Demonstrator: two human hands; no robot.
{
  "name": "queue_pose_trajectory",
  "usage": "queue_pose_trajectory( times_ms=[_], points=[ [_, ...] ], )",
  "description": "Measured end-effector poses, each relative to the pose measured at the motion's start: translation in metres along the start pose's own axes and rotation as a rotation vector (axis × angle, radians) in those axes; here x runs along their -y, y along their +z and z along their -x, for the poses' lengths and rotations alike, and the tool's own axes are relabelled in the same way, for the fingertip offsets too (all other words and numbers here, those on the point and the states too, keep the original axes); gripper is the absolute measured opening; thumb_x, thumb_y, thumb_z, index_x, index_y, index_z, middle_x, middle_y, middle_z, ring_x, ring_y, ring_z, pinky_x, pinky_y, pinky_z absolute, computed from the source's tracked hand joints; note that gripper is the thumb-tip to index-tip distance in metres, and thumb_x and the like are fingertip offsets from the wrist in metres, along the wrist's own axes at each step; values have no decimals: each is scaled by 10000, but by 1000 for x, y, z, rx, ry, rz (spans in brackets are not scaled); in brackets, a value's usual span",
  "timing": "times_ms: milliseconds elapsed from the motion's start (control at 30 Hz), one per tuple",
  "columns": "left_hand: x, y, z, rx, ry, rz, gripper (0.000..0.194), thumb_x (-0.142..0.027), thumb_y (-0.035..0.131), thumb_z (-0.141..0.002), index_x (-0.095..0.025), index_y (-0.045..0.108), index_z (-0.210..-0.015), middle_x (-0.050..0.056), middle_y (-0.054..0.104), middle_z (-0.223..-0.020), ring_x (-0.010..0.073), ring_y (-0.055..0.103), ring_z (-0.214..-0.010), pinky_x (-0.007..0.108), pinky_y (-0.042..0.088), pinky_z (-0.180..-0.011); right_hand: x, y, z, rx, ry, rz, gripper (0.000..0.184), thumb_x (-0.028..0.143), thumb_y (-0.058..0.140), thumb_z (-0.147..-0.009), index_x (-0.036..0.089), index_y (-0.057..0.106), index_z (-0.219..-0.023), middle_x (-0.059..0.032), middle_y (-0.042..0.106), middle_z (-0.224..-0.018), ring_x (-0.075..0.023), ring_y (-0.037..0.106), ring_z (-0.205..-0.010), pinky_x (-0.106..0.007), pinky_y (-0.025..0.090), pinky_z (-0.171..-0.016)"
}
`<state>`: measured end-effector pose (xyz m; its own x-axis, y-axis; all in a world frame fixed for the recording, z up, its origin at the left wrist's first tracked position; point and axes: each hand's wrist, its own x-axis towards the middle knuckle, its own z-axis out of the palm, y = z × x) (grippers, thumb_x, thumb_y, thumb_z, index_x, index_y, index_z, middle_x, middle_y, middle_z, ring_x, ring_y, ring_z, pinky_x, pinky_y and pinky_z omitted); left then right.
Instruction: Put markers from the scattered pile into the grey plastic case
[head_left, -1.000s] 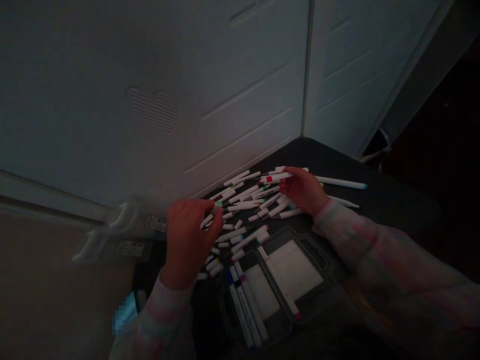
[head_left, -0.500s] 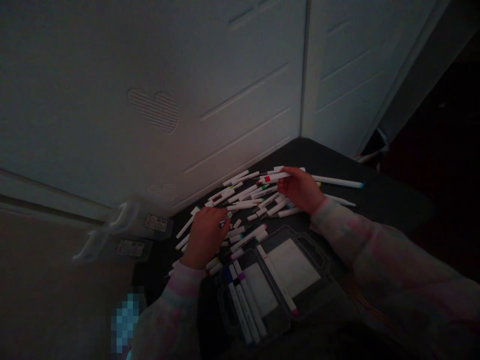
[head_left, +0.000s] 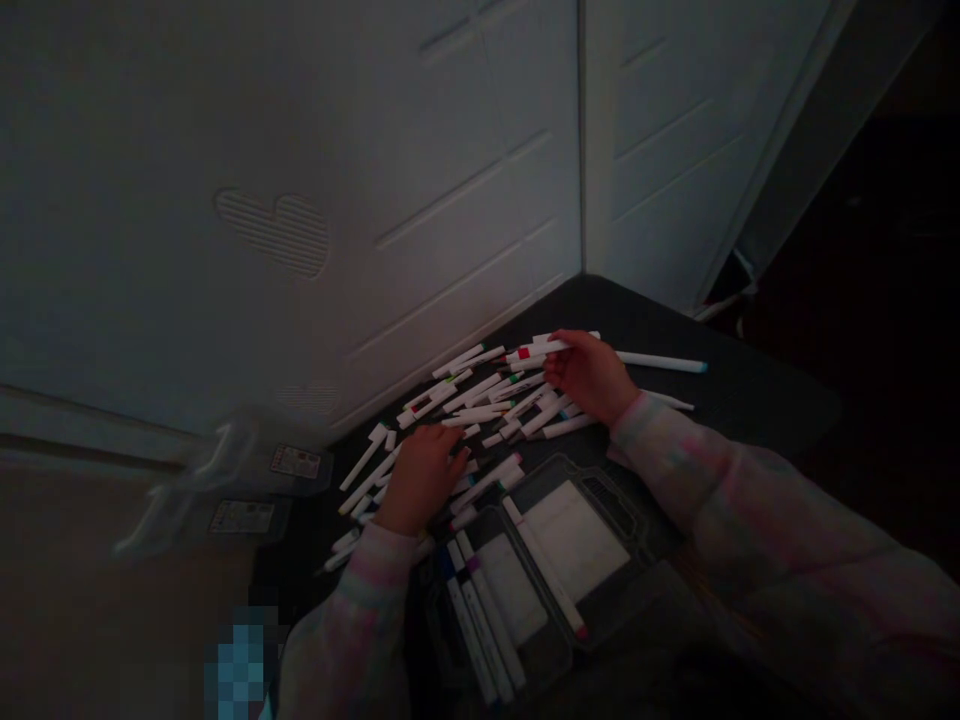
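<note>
Held level in my right hand [head_left: 589, 375] is a white marker [head_left: 536, 349] with a red band and a bare dark tip pointing left; its cap is off. My left hand [head_left: 421, 478] is low over the pile, thumb apart from the fingers, beside several loose white caps [head_left: 470, 431]; nothing shows in its grip, though the fingertips are partly hidden. Around both hands lie many white markers [head_left: 480, 390], some uncapped. In front of them an open clear plastic case [head_left: 559, 655] has several markers lying in it.
The dark table [head_left: 615, 300] stands against a white panelled wall [head_left: 465, 150] with embossed hearts. Two clear lidded boxes [head_left: 292, 465] with labels sit at the left. A blurred blue patch [head_left: 240, 665] shows at the lower left. One marker [head_left: 664, 362] extends right of my right hand.
My left hand has come down to the pile from above it, and the green-ended cap it pinched is out of sight now. My right hand keeps the red-banded marker. The view has shifted slightly.
</note>
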<state>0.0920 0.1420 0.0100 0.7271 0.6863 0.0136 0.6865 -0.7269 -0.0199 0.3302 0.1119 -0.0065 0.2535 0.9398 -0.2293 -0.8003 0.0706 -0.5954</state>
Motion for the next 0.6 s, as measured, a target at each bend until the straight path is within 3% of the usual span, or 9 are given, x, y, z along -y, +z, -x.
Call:
queue_pose_trajectory(
  times_ms=[267,600],
  points=[
    [-4,-7,-10,38,31,-22,207,-252,508,-800,-166,607,-960,66,628,-908,202,555,-888,339,443,-796,4,-1,-2,-37,-64,-52,79,227,519,-692,176,521,-632,53,485,-463,-62,450,-441,-183,357,-458],
    [-4,-16,-28,30,76,-22,184,-256,498,-803,-162,621,-901,72,641,-878,204,577,-861,356,451,-786,24,-9,-10,-228,-258,-234,160,213,436,-728,179,457,-573,63,406,-430,-52,379,-393,-177,313,-411]
  ],
)
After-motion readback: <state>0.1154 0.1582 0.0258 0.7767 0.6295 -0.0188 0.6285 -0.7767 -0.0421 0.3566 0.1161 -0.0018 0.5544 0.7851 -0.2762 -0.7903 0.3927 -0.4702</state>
